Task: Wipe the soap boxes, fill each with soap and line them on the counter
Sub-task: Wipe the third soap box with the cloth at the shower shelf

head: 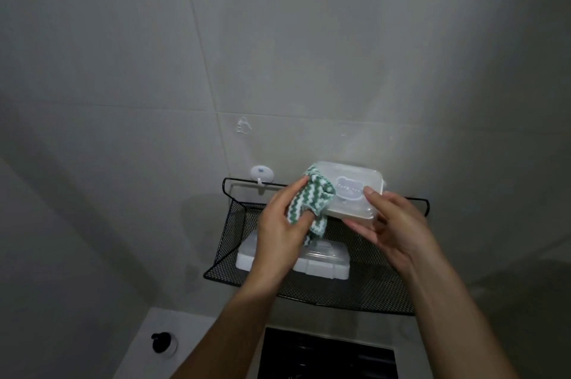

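Up above the black mesh basket (234,236): clear soap box (355,193) pinched at its right end by right hand (392,224). Green-and-white cloth (312,202) bunched in left hand (281,224), pressed against box's left end. Inside basket, second soap box (318,261).

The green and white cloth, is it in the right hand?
No, the left hand grips the cloth against the soap box, which the right hand holds.

Black mesh wall shelf (355,292), white wall hook (261,175) — black-capped bottle (164,345), grey tiled wall (123,69)
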Available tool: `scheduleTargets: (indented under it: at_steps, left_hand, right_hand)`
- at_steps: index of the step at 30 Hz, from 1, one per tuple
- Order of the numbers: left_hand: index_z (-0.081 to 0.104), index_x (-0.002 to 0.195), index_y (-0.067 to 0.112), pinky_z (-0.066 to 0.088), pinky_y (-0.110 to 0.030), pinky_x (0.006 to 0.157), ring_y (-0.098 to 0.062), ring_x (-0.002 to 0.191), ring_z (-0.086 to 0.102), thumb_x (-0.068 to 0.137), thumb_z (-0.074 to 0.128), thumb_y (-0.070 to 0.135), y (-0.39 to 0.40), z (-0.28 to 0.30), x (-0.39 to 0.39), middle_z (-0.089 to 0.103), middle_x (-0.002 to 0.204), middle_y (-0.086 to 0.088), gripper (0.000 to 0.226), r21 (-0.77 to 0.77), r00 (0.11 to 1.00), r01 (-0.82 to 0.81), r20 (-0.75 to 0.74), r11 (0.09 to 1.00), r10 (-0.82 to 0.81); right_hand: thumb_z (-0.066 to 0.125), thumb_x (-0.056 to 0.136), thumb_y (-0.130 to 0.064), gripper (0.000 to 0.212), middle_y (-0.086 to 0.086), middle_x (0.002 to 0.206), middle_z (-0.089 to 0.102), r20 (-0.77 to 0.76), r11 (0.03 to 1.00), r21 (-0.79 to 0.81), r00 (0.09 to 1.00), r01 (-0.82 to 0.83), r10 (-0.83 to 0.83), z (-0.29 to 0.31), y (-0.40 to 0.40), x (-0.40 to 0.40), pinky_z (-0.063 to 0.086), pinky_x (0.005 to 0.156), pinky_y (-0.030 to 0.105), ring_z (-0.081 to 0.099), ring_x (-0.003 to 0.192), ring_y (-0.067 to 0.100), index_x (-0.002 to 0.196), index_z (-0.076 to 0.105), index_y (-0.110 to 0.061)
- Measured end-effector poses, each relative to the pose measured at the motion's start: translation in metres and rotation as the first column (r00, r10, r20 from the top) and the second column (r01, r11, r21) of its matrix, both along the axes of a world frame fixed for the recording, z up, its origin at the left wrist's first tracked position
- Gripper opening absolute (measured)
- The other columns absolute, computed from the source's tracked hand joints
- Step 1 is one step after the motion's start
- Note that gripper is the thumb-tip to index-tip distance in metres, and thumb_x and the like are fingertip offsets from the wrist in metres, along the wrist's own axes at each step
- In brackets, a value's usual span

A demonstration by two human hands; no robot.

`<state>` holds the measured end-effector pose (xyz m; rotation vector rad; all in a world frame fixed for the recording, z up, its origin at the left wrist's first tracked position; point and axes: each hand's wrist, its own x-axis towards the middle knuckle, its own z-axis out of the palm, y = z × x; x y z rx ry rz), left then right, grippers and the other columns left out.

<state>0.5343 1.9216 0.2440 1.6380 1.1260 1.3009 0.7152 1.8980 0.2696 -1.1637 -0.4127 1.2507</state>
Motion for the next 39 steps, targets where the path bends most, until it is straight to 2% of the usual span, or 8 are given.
scheduleTargets:
  at_steps: [5,9,13,19,22,26,31,39]
  left_hand:
    - [0.057,0.138,0.028,0.040,-0.010,0.098,0.003,0.124,0.049,0.087,0.068,0.003,0.002,0.002,-0.005,0.054,0.136,0.010,0.058,0.191,0.980,0.018,-0.199,0.981,0.021]
    - [0.059,0.137,0.026,0.043,-0.011,0.097,0.003,0.123,0.051,0.091,0.070,0.013,0.003,0.006,-0.010,0.055,0.137,0.010,0.049,0.148,0.986,0.046,-0.165,0.988,-0.021]
    - [0.062,0.126,0.034,0.053,-0.017,0.084,0.001,0.102,0.065,0.088,0.072,0.013,0.007,0.011,-0.019,0.068,0.117,0.012,0.044,-0.035,0.998,0.039,0.052,0.999,-0.037]
    - [0.068,0.122,0.030,0.056,-0.018,0.075,-0.003,0.095,0.071,0.088,0.073,0.027,0.009,0.012,-0.025,0.075,0.106,0.013,0.035,-0.181,0.993,0.056,0.111,0.982,-0.037]
    - [0.070,0.119,0.030,0.058,-0.026,0.078,-0.006,0.094,0.072,0.089,0.072,0.028,0.009,0.014,-0.025,0.075,0.105,0.013,0.031,-0.209,0.994,0.050,0.109,0.977,-0.027]
    - [0.067,0.120,0.038,0.051,-0.008,0.075,0.005,0.098,0.067,0.091,0.069,0.024,0.003,0.023,-0.023,0.072,0.106,0.022,0.032,-0.120,0.998,0.050,0.042,0.992,-0.045]
    - [0.063,0.129,0.033,0.057,-0.028,0.087,-0.004,0.105,0.067,0.098,0.059,0.015,-0.003,0.031,-0.016,0.071,0.115,0.014,0.036,-0.035,0.994,0.089,0.064,0.995,-0.087]
    - [0.065,0.125,0.024,0.049,-0.018,0.077,-0.005,0.099,0.051,0.091,0.058,0.023,-0.014,0.047,-0.009,0.051,0.115,0.006,0.035,0.436,0.895,-0.069,-0.370,0.897,0.249]
  right_hand:
    - [0.076,0.082,-0.026,0.060,-0.001,0.114,0.072,0.238,0.991,0.096,0.969,-0.091,0.065,-0.002,-0.002,-0.004,0.057,0.059,0.028,0.074,0.091,0.019,0.136,0.053,-0.038]
    - [0.069,0.084,-0.027,0.046,0.006,0.120,0.072,0.203,0.954,0.177,0.958,-0.241,0.204,-0.003,-0.003,0.005,0.059,0.069,0.029,0.073,0.102,0.022,0.129,0.063,-0.022]
    - [0.062,0.081,0.011,0.063,0.011,0.131,0.066,0.219,0.870,0.253,0.901,-0.423,0.375,-0.002,-0.007,0.016,0.059,0.084,0.036,0.068,0.111,0.037,0.139,0.055,-0.012]
    - [0.074,0.082,-0.001,0.051,-0.014,0.102,0.076,0.646,0.919,0.223,0.755,-0.325,0.110,0.006,-0.006,0.010,0.055,0.070,0.016,0.072,0.086,0.007,0.109,0.068,-0.044]
    - [0.079,0.082,-0.015,0.033,0.001,0.101,0.076,0.681,0.929,0.216,0.728,-0.300,0.077,0.004,-0.006,0.008,0.061,0.080,0.040,0.069,0.095,0.030,0.102,0.073,-0.041]
    - [0.078,0.082,-0.031,0.020,0.001,0.098,0.077,0.631,0.947,0.170,0.768,-0.273,0.108,0.002,-0.009,0.002,0.061,0.078,0.045,0.074,0.092,0.024,0.100,0.071,-0.026]
    - [0.071,0.090,-0.026,0.019,0.003,0.095,0.079,0.549,0.954,0.128,0.820,-0.273,0.161,0.009,-0.013,-0.005,0.061,0.079,0.051,0.076,0.087,0.023,0.107,0.068,-0.019]
    - [0.073,0.089,-0.019,0.023,0.003,0.087,0.078,0.558,0.976,0.116,0.825,-0.183,0.088,0.012,-0.009,-0.008,0.063,0.071,0.049,0.076,0.080,0.022,0.108,0.063,-0.010]
